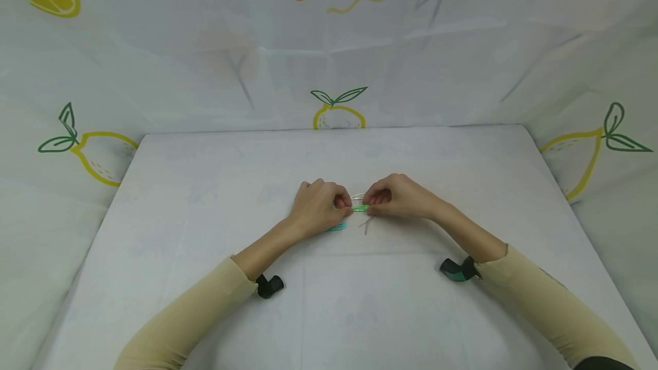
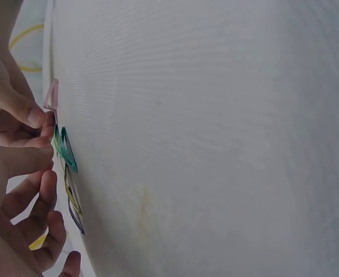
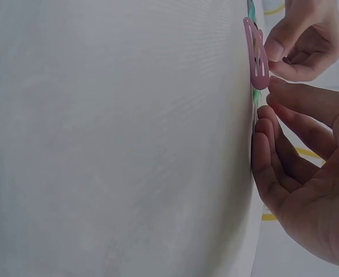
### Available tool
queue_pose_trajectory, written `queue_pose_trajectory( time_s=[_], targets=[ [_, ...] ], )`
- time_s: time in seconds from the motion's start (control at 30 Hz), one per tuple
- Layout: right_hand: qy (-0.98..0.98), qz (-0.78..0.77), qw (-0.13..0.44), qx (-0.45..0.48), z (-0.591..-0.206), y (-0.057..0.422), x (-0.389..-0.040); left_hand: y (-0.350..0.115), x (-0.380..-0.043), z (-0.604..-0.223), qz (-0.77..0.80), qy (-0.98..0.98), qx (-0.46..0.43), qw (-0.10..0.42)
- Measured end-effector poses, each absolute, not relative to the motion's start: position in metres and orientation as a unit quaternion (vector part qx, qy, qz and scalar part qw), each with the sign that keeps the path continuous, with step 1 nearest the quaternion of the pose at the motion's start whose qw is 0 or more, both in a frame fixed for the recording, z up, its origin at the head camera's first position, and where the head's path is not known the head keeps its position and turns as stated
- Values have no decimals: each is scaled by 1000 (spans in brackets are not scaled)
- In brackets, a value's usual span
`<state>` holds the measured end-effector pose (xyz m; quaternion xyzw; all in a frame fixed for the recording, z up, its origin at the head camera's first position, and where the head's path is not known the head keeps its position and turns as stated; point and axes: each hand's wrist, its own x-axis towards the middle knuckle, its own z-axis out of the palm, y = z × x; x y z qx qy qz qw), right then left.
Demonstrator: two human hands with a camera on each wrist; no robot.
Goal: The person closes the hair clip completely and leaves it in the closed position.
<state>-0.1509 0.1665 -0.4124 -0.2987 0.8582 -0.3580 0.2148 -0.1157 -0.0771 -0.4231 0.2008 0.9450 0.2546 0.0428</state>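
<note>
A bright green snap hair clip lies between the two hands near the middle of the table. My left hand pinches its left end, while the thumb and fingertips of my right hand hold the other end. Just beyond it is a pale, silvery hair clip. A teal hair clip rests partly hidden under the left hand. Closer to me, below the right fingertips, lies a pink hair clip with its arms spread. The left wrist view also has a yellow clip and a dark clip.
White cloth covers the table. Behind it rises a white cloth wall printed with lemons and lettering, and similar cloth stands at both sides. Dark wrist-worn devices stick out at both sleeves.
</note>
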Motion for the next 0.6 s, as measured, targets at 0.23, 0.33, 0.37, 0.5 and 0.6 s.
queue_pose_trajectory(
  time_s=[0.23, 0.33, 0.37, 0.5, 0.6],
  targets=[
    [858, -359, 218, -297, -410, 169, -149, -76, -112, -422, 261, 942, 204, 45],
    [857, -359, 218, -300, -410, 170, -149, -75, -109, -421, 263, 941, 208, 44],
    [857, -358, 217, -300, -410, 171, -149, -75, -107, -421, 266, 940, 209, 44],
    [856, -358, 219, -301, -409, 172, -149, -73, -103, -421, 272, 938, 213, 44],
    [854, -359, 221, -305, -409, 173, -149, -71, -99, -421, 270, 938, 214, 43]
  ],
)
